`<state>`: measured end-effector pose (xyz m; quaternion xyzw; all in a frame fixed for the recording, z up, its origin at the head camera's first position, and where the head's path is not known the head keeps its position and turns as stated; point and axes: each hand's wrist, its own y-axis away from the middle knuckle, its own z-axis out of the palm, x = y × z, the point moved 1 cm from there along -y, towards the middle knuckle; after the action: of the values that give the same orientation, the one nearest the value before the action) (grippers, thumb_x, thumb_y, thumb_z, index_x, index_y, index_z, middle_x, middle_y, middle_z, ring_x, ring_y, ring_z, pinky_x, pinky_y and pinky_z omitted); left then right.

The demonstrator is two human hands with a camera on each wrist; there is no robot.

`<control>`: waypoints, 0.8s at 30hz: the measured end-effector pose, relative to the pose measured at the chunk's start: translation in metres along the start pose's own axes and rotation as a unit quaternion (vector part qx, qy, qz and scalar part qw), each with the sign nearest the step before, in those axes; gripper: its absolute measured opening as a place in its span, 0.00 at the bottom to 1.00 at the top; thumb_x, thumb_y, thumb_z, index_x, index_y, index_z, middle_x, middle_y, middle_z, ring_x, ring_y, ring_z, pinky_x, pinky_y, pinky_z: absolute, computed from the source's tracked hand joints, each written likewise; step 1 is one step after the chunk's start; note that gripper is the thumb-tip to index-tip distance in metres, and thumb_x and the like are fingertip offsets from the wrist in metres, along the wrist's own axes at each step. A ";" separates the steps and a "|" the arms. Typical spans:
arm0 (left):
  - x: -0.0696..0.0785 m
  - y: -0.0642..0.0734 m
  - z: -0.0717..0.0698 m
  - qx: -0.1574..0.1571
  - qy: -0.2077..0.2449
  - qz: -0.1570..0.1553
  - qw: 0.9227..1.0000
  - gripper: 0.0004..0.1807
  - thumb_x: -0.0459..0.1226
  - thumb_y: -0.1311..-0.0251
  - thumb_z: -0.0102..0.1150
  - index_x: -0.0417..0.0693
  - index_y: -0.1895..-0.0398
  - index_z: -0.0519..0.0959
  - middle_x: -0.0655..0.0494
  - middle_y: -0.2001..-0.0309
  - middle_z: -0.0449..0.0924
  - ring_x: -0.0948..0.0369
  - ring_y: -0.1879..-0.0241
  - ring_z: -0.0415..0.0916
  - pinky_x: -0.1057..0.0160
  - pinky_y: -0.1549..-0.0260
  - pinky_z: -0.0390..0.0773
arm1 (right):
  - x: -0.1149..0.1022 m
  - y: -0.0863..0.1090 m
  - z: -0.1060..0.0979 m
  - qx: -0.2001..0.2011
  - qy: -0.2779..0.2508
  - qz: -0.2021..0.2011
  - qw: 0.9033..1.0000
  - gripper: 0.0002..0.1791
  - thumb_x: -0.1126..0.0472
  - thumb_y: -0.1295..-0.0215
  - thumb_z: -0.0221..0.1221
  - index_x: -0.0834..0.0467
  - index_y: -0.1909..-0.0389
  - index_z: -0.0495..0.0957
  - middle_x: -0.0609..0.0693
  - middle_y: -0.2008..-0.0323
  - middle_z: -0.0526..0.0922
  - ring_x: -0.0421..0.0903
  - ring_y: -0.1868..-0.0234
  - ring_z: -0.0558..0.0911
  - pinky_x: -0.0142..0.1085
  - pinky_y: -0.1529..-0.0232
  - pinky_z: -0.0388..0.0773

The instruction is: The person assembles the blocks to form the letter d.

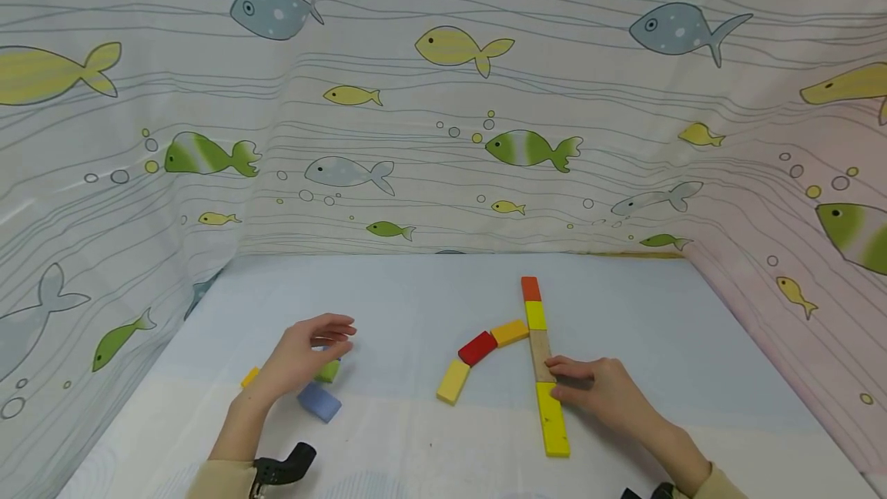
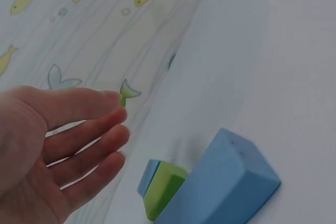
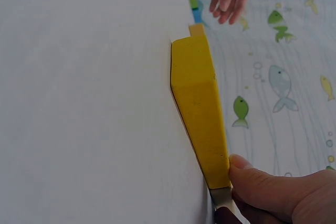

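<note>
Yellow block (image 1: 554, 430) lies on the table (image 1: 388, 445), immediately left of the right hand (image 1: 606, 395), long axis running away from the person, end-on to the plain wooden block (image 1: 538, 345). Right thumb and fingertip, spread apart, touch the pair. Left hand (image 1: 305, 349), farther off, is loose, holding nothing. Finish: bright, flat-sided, small dark marks.

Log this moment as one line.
left hand: empty, near green block | right hand: touches long yellow block | wooden block: beyond long yellow block
</note>
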<state>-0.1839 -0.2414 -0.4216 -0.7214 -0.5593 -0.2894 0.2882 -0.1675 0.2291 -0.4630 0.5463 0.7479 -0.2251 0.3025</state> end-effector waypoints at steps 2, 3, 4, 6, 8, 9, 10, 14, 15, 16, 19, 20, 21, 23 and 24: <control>-0.005 0.001 -0.006 0.010 -0.003 -0.009 1.000 0.22 0.38 0.36 0.66 0.43 0.41 0.78 0.49 0.49 0.85 0.54 0.50 0.82 0.67 0.51 0.81 | 0.000 0.000 0.000 0.001 0.000 0.003 1.000 0.23 0.46 0.43 0.70 0.49 0.48 0.86 0.42 0.44 0.84 0.54 0.36 0.77 0.58 0.37 0.73; -0.007 0.002 -0.008 0.013 -0.005 -0.013 1.000 0.22 0.38 0.36 0.66 0.43 0.41 0.78 0.49 0.49 0.85 0.54 0.50 0.82 0.68 0.51 0.80 | 0.000 0.000 0.000 0.001 -0.001 0.004 1.000 0.23 0.46 0.43 0.70 0.49 0.48 0.86 0.42 0.44 0.84 0.53 0.36 0.77 0.57 0.37 0.73; -0.009 0.003 -0.010 0.015 -0.006 -0.017 1.000 0.22 0.38 0.36 0.65 0.42 0.40 0.77 0.49 0.49 0.85 0.54 0.49 0.82 0.69 0.51 0.80 | 0.000 0.000 0.000 0.001 0.000 0.003 1.000 0.23 0.46 0.43 0.70 0.49 0.48 0.86 0.42 0.44 0.84 0.53 0.36 0.78 0.58 0.37 0.73; -0.012 0.004 -0.014 0.017 -0.010 -0.024 1.000 0.22 0.39 0.36 0.65 0.42 0.40 0.77 0.49 0.49 0.85 0.53 0.49 0.82 0.70 0.51 0.80 | 0.000 0.000 0.000 0.001 0.002 0.003 1.000 0.23 0.46 0.43 0.70 0.49 0.48 0.86 0.42 0.44 0.84 0.54 0.36 0.78 0.58 0.37 0.73; -0.015 0.004 -0.017 0.017 -0.016 -0.031 0.999 0.23 0.40 0.35 0.65 0.42 0.39 0.76 0.49 0.48 0.84 0.53 0.48 0.82 0.68 0.50 0.81 | -0.001 0.000 0.000 0.001 0.003 0.003 1.000 0.22 0.46 0.43 0.70 0.49 0.48 0.86 0.42 0.44 0.84 0.54 0.36 0.77 0.58 0.37 0.73; -0.017 0.005 -0.018 0.017 -0.016 -0.035 0.999 0.23 0.40 0.35 0.65 0.42 0.39 0.76 0.49 0.48 0.84 0.53 0.48 0.82 0.68 0.50 0.81 | -0.001 0.000 0.000 0.001 0.003 0.003 1.000 0.22 0.46 0.43 0.70 0.49 0.48 0.86 0.42 0.44 0.84 0.54 0.35 0.77 0.58 0.37 0.73; -0.019 0.005 -0.020 0.018 -0.016 -0.038 0.999 0.24 0.41 0.35 0.65 0.42 0.39 0.76 0.48 0.47 0.84 0.53 0.48 0.82 0.68 0.50 0.81 | -0.001 0.000 0.000 0.000 0.004 0.003 1.000 0.22 0.46 0.43 0.70 0.49 0.48 0.86 0.42 0.44 0.84 0.54 0.35 0.77 0.58 0.37 0.73; -0.026 0.010 -0.030 0.017 -0.020 -0.046 0.999 0.26 0.43 0.35 0.64 0.42 0.37 0.75 0.47 0.45 0.83 0.50 0.46 0.80 0.62 0.49 0.83 | -0.001 0.000 0.000 0.001 0.005 0.004 1.000 0.22 0.46 0.43 0.70 0.49 0.48 0.86 0.43 0.44 0.84 0.54 0.36 0.77 0.58 0.37 0.73; -0.028 0.011 -0.034 0.015 -0.023 -0.048 0.998 0.27 0.44 0.35 0.65 0.42 0.37 0.74 0.47 0.45 0.82 0.50 0.46 0.80 0.62 0.49 0.83 | -0.001 0.000 0.000 0.002 0.004 0.004 1.000 0.22 0.46 0.43 0.70 0.49 0.48 0.86 0.43 0.44 0.84 0.54 0.36 0.78 0.58 0.37 0.73; -0.031 0.013 -0.037 0.013 -0.025 -0.051 0.998 0.27 0.44 0.35 0.65 0.42 0.37 0.74 0.47 0.44 0.82 0.49 0.45 0.80 0.60 0.49 0.83 | -0.001 0.000 0.000 0.002 0.004 0.004 1.000 0.22 0.46 0.43 0.71 0.49 0.48 0.86 0.43 0.44 0.84 0.53 0.36 0.78 0.58 0.37 0.73; -0.040 0.018 -0.047 0.001 -0.031 -0.058 0.998 0.27 0.44 0.36 0.65 0.41 0.37 0.74 0.46 0.44 0.82 0.47 0.45 0.79 0.60 0.48 0.83 | 0.000 0.000 0.001 0.003 0.003 0.003 1.000 0.22 0.46 0.43 0.71 0.49 0.48 0.86 0.42 0.44 0.84 0.53 0.36 0.78 0.57 0.37 0.73; -0.043 0.019 -0.049 -0.002 -0.029 -0.063 0.998 0.27 0.44 0.37 0.66 0.41 0.37 0.75 0.46 0.44 0.82 0.47 0.45 0.79 0.62 0.49 0.83 | 0.000 -0.001 0.001 0.003 0.003 0.002 1.000 0.22 0.46 0.43 0.71 0.49 0.48 0.86 0.42 0.44 0.84 0.53 0.36 0.78 0.57 0.37 0.73; -0.046 0.020 -0.052 -0.009 -0.025 -0.068 0.997 0.27 0.43 0.37 0.66 0.40 0.38 0.75 0.45 0.44 0.82 0.47 0.45 0.79 0.65 0.50 0.82 | 0.000 0.000 0.001 0.003 0.003 0.002 1.000 0.22 0.46 0.43 0.71 0.49 0.48 0.86 0.42 0.44 0.84 0.53 0.36 0.78 0.57 0.38 0.74; -0.052 0.023 -0.057 -0.023 -0.010 -0.076 0.997 0.27 0.42 0.37 0.67 0.39 0.38 0.75 0.44 0.44 0.82 0.46 0.45 0.79 0.69 0.52 0.82 | 0.001 0.000 0.001 0.004 0.003 0.002 1.000 0.22 0.46 0.44 0.71 0.49 0.48 0.86 0.41 0.44 0.84 0.53 0.36 0.78 0.56 0.38 0.74; -0.055 0.025 -0.059 -0.030 -0.001 -0.082 0.996 0.28 0.42 0.37 0.67 0.39 0.38 0.74 0.44 0.44 0.82 0.46 0.44 0.78 0.71 0.53 0.81 | 0.001 0.000 0.001 0.004 0.002 0.003 1.000 0.22 0.46 0.44 0.71 0.49 0.48 0.86 0.41 0.44 0.84 0.52 0.36 0.78 0.56 0.38 0.74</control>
<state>-0.1770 -0.3256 -0.4251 -0.6821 -0.6075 -0.3280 0.2409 -0.1677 0.2289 -0.4645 0.5501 0.7461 -0.2262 0.2992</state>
